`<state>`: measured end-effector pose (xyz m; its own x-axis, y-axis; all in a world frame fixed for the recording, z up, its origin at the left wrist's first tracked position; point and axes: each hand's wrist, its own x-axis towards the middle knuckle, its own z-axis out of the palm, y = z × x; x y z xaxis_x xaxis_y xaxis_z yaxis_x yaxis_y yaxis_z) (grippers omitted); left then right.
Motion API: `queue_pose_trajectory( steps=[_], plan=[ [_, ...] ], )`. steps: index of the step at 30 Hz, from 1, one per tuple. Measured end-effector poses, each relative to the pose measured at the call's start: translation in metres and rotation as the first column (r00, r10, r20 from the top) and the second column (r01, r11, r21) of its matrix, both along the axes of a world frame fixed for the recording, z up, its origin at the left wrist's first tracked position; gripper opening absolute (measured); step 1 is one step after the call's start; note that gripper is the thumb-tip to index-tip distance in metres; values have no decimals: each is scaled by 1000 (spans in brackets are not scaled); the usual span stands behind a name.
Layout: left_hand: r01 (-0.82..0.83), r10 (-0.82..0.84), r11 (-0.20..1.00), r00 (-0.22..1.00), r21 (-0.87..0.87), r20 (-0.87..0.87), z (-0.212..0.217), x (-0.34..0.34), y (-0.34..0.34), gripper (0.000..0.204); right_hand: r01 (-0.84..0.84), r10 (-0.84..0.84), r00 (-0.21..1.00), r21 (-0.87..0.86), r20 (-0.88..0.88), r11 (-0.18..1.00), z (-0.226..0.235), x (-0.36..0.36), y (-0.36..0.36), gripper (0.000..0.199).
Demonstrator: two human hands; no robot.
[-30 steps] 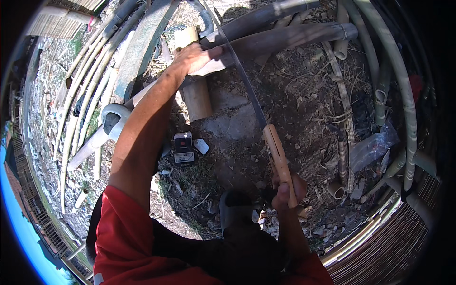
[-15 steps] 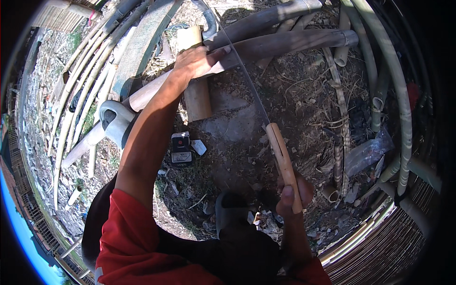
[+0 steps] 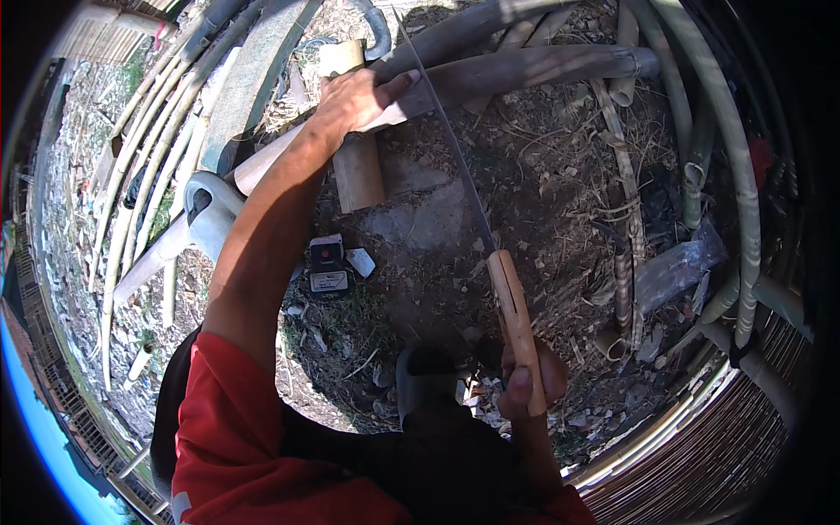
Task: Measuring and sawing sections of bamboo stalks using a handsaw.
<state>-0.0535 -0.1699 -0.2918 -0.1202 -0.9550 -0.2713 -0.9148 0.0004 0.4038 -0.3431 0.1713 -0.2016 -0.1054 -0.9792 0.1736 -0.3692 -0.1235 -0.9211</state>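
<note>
My left hand [image 3: 354, 103] is closed over a thick bamboo pole [image 3: 534, 74], its thumb stretched along the pole close to the saw blade. The pole lies across a short, pale bamboo piece [image 3: 360, 175] on the ground. A handsaw [image 3: 461, 166] with a long narrow blade and a split wooden handle crosses the pole just right of that thumb. My right hand [image 3: 532, 382] grips the handle's lower end. How deep the blade sits in the pole cannot be made out.
Beyond lies a second dark bamboo pole [image 3: 472, 31]. A small black box-like device [image 3: 328, 267] sits on the ground beneath my left forearm. Long bamboo poles [image 3: 744, 175] curve down the right side, near a clear plastic bag [image 3: 682, 269]. A wooden beam [image 3: 261, 83] and thin poles lie left.
The saw has been drawn back toward me, its handle and my right hand lower in view. The blade's tip now shows at the top. My left hand keeps its hold on the pole.
</note>
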Motion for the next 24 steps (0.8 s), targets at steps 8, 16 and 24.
queue_pose_trajectory(
  steps=[8, 16, 24],
  plan=[
    [24, -25, 1000, 996, 17, 83, 1, -2, 1, 96, 19, -19, 1000, 34, 24, 999, -16, 14, -22, 47],
    [187, -171, 979, 970, -77, 174, -6, -16, 15, 50, 32, -39, 999, 166, 37, 986, -22, 15, -27, 37],
    [81, -56, 986, 985, -146, 164, -4, -26, 12, 53, 93, -94, 995, -16, -44, 996, -9, 9, -12, 46]
  ],
)
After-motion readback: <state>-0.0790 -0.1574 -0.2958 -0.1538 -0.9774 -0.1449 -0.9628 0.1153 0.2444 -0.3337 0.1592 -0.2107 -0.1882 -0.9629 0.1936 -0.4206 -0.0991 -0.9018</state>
